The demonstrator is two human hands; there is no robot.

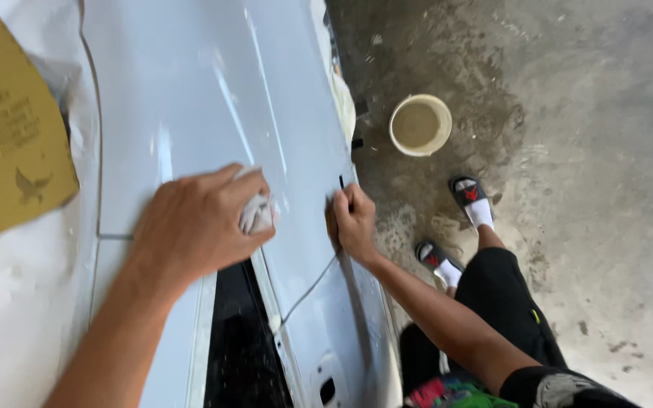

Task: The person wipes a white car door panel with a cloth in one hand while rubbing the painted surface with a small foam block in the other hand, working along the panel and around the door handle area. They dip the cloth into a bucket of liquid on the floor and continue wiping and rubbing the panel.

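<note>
The left hand (194, 227) lies palm-down on the pale grey car panel (205, 98), its fingers curled shut over a crumpled grey-white cloth (257, 214) that peeks out at the fingertips. Held flat like this, the hand spreads its weight through the cloth onto the paint, which suits rubbing a broad, smooth surface.

The right hand (353, 223) sits just right of it, at the panel's right edge where the metal curves down toward the floor. Its fingers are bent closed around a small dark piece that pokes up above them; what that piece is cannot be told. The grip on the edge looks like a brace, steadying the body as it leans over the car.

The panel fills the left and middle of the view, glossy with long streaks of reflected light and thin seam lines running across it. Near the person a dark gap opens between panels. A sheet of tan sandpaper (9, 128) lies at the far left on white masking paper (17, 302), within easy reach of the left arm.

On the stained concrete floor (606, 189) to the right stands a cream bucket (419, 125) of murky water, close to the person's feet in black slide sandals (470, 193) and white socks.
</note>
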